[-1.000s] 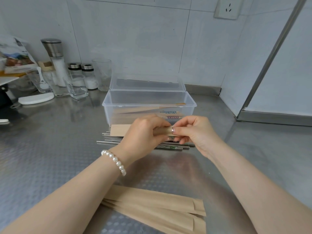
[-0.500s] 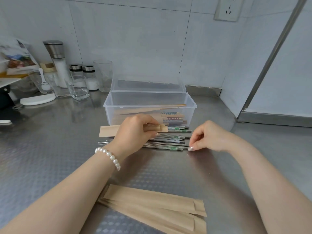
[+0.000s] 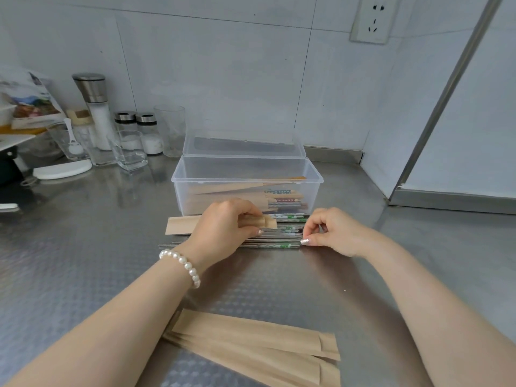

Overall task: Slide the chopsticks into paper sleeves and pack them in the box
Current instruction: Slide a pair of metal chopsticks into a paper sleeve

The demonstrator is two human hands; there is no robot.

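My left hand [image 3: 223, 224] grips a brown paper sleeve [image 3: 181, 224] lying crosswise just above the counter, its open end pointing right. Under it lie several metal chopsticks [image 3: 273, 241] with green marks, in a row in front of the box. My right hand [image 3: 332, 233] has its fingers curled at the right ends of the chopsticks, the thumb tip touching the nearest ones. Behind stands a clear plastic box [image 3: 245, 180], lid open, holding several sleeved chopsticks. A stack of empty paper sleeves [image 3: 251, 344] lies near me.
At the back left stand a salt grinder [image 3: 95, 107], small shakers [image 3: 136, 127], glasses [image 3: 128, 149] and a white lid [image 3: 61, 170]. A tiled wall runs behind the box, and a metal-framed panel [image 3: 446, 196] closes off the right side of the steel counter.
My right hand let go of the sleeve's open end and dropped to the right ends of the chopsticks on the counter. My left hand lowered the sleeve slightly.
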